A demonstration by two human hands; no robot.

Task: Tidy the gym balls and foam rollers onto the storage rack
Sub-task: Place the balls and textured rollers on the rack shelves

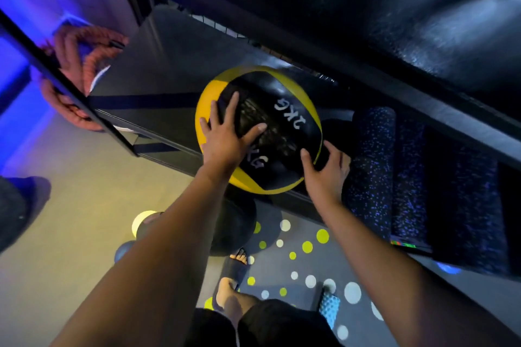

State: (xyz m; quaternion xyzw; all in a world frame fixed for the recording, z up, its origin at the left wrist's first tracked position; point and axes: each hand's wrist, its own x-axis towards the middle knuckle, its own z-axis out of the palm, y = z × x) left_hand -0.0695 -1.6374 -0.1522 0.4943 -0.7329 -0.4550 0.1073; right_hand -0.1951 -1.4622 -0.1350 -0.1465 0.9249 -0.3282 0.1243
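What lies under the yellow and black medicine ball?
Lower down, a dark ball sits on the floor. The medicine ball itself covers the rack shelf beneath it, so that contact cannot be seen.

There is just the one camera, worn on the person's head, wide-angled and tipped steeply down. It looks along both outstretched forearms (169,234) at the storage rack (408,98) close ahead, and takes in the spotted floor (324,259) and the person's own feet (228,290) below.
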